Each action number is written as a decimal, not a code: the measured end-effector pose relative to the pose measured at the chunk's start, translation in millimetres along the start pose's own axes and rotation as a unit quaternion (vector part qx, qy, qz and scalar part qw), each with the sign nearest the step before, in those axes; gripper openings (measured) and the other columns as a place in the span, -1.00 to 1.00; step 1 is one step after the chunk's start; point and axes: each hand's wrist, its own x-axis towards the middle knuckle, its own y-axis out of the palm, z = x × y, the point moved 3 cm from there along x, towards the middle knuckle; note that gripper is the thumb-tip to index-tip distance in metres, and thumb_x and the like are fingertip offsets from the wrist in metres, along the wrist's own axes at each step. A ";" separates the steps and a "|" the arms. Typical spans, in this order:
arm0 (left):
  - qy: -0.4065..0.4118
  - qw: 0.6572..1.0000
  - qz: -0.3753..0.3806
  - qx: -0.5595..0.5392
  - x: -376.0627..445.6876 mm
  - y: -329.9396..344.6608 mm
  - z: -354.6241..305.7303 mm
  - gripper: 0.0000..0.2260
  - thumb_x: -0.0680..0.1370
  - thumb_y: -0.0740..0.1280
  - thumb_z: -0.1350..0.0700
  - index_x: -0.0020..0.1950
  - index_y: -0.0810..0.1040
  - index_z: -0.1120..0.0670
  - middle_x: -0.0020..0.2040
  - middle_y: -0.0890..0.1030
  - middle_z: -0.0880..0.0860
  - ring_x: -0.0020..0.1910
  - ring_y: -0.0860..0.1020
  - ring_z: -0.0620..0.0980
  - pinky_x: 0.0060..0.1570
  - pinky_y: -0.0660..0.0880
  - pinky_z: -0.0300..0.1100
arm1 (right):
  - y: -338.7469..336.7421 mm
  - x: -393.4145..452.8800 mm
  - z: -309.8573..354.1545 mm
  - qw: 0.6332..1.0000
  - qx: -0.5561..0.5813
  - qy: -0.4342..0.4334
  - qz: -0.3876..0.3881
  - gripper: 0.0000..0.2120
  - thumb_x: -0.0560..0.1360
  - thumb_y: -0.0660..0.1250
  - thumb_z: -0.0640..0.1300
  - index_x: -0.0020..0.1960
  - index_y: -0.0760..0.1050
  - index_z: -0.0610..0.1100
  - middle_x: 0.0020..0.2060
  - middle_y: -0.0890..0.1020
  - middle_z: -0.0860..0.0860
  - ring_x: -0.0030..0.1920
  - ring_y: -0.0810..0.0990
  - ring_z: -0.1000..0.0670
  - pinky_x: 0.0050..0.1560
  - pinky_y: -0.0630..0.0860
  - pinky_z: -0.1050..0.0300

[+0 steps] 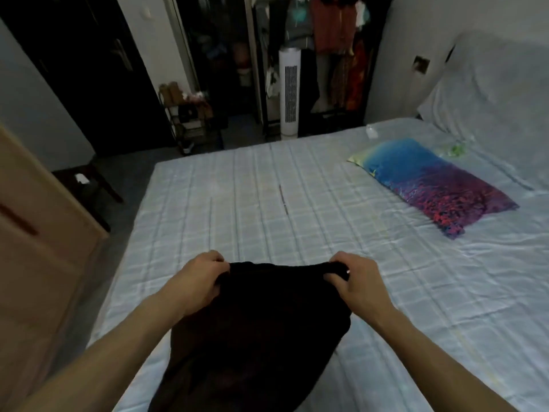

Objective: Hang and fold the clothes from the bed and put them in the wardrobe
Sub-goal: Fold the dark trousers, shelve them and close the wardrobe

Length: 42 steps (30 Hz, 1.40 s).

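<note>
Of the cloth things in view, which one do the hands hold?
The black garment: left hand and right hand pinch its top edge. The colourful pillow lies untouched on the bed; the hanging clothes are far off.

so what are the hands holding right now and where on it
A black garment, gripped along its top edge: left hand at the left corner, right hand at the right corner.

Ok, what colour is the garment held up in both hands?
Plain black garment, no visible pattern, gripped by the left hand and right hand; head view.

No readable text, label or number shows anywhere.
</note>
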 end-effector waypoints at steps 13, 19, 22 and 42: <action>-0.011 0.973 -0.228 0.031 -21.2 -169.5 -45.8 -0.76 0.57 0.34 -0.10 -0.10 0.61 0.06 -0.11 0.41 -0.02 -0.13 0.38 -0.06 -0.12 0.33 -0.19 | -183.7 21.3 149.0 0.942 -0.065 -0.231 -0.234 -0.79 0.35 0.51 -0.32 -0.11 0.57 -0.10 -0.20 0.62 0.04 -0.16 0.59 0.02 -0.06 0.48 0.17; 0.023 0.932 -0.353 -0.081 -47.2 -274.0 -69.8 -0.87 0.47 0.50 0.10 -0.03 0.61 0.05 -0.09 0.51 -0.01 -0.10 0.52 -0.05 -0.04 0.49 -0.13 | -253.1 39.1 218.5 0.898 -0.066 -0.290 -0.324 -0.81 0.39 0.47 -0.33 -0.06 0.55 -0.15 -0.17 0.60 0.01 -0.14 0.56 0.04 -0.03 0.35 0.46; 0.032 0.918 -0.362 -0.161 -66.2 -305.6 -74.2 -0.67 0.44 0.53 0.20 0.10 0.52 -0.02 -0.04 0.59 -0.11 0.01 0.54 -0.22 0.01 0.46 -0.28 | -272.9 39.6 234.7 0.897 -0.008 -0.289 -0.336 -0.68 0.39 0.47 -0.32 0.08 0.52 -0.08 -0.19 0.57 0.14 -0.19 0.56 0.13 -0.10 0.36 0.51; -0.077 0.981 -0.083 -0.157 -113.4 -139.4 -41.3 -0.79 0.38 0.57 0.09 -0.09 0.61 -0.10 -0.13 0.63 -0.17 -0.12 0.59 -0.23 -0.11 0.53 -0.27 | -137.2 -25.6 67.0 0.995 -0.064 -0.058 -0.046 -0.80 0.27 0.61 -0.16 -0.24 0.60 -0.03 -0.39 0.63 0.10 -0.30 0.60 0.14 -0.27 0.42 0.35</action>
